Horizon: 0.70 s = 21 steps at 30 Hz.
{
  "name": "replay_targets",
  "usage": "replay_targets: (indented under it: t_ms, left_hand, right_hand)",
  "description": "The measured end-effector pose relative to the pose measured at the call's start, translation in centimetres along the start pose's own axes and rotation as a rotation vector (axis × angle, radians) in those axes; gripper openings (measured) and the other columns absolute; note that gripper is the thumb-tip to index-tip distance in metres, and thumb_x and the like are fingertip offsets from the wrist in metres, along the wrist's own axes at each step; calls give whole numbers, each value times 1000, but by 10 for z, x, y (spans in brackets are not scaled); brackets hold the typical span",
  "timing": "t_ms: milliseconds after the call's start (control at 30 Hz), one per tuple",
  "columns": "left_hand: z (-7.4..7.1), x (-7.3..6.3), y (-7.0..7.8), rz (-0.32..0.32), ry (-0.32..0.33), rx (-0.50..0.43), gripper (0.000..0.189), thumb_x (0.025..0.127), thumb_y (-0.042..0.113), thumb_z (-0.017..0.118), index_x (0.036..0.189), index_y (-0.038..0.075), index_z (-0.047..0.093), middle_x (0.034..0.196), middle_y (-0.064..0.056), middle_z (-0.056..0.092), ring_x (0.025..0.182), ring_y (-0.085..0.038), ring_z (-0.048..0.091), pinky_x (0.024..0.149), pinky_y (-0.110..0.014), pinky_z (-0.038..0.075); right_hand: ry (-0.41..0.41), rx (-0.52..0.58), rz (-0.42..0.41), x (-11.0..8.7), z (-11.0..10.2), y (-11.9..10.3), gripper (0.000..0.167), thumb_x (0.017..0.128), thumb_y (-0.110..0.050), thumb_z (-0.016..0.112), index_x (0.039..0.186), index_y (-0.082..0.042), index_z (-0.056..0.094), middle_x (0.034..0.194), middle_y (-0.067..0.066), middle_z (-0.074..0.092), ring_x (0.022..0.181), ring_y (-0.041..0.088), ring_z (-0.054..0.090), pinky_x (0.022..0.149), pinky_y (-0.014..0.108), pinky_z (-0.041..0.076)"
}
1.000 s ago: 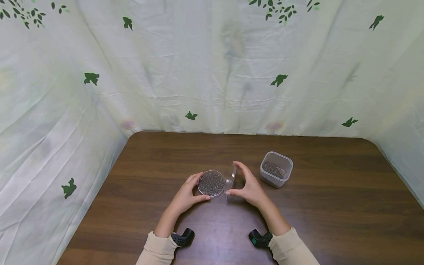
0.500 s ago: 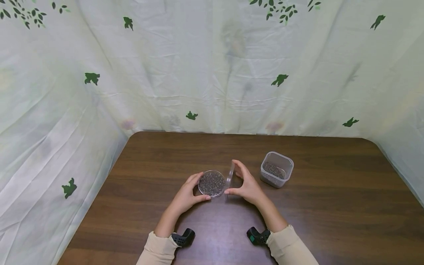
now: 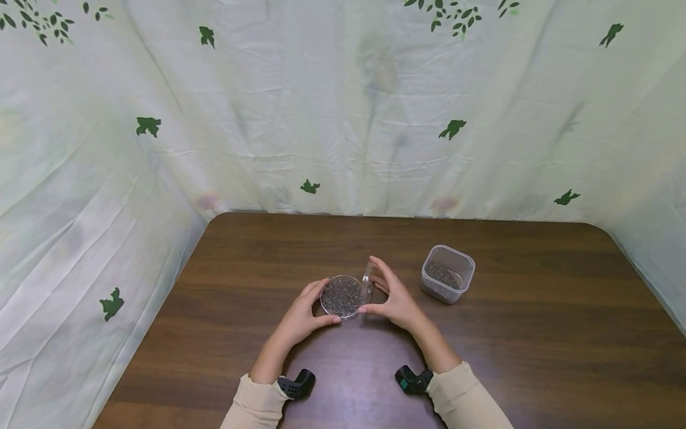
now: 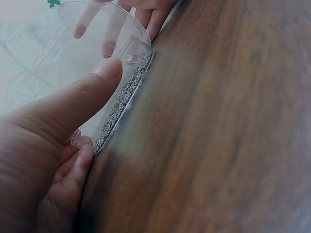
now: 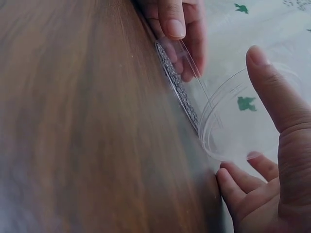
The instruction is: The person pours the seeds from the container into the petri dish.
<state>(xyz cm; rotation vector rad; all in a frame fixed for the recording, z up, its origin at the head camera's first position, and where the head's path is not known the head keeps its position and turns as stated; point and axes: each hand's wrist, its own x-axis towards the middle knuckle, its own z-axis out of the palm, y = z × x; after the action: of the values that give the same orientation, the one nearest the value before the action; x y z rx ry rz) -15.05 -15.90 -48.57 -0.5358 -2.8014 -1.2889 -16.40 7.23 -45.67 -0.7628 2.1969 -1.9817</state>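
A round clear petri dish [image 3: 341, 297] full of dark grey granules lies flat on the table. My left hand [image 3: 303, 314] grips its left side, thumb on the near rim and fingers on the far rim. My right hand [image 3: 398, 301] holds the clear petri dish lid [image 3: 367, 285] by its edge, between thumb and fingers. The lid stands steeply tilted at the dish's right side. In the left wrist view the lid [image 4: 104, 24] rises beyond the layer of granules [image 4: 125, 94]. The right wrist view shows the lid's lower rim close to the dish; whether they touch I cannot tell.
A clear square plastic tub [image 3: 465, 262], with some of the same granules [image 3: 442, 274] in its bottom, stands to the right, beyond my right hand. The brown wooden table [image 3: 536, 310] ends at a white curtain [image 3: 343, 119] printed with green birds and leaves.
My right hand has shifted slightly left with the lid, whose upper edge now leans farther towards the petri dish. My left hand, the dish and the tub have stayed put.
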Motion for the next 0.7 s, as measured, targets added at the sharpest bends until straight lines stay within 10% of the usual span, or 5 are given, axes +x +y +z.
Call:
replay_targets:
  t_ms: [700]
  left_hand:
    - [-1, 0, 1, 0, -8, -4, 85, 67, 32, 79, 135, 2, 39, 130, -14, 41, 117, -27, 42, 97, -43, 31]
  right_hand:
    - [6, -109, 12, 1, 9, -5, 98, 65, -2, 79, 143, -6, 20, 141, 20, 20, 112, 44, 39, 89, 49, 38]
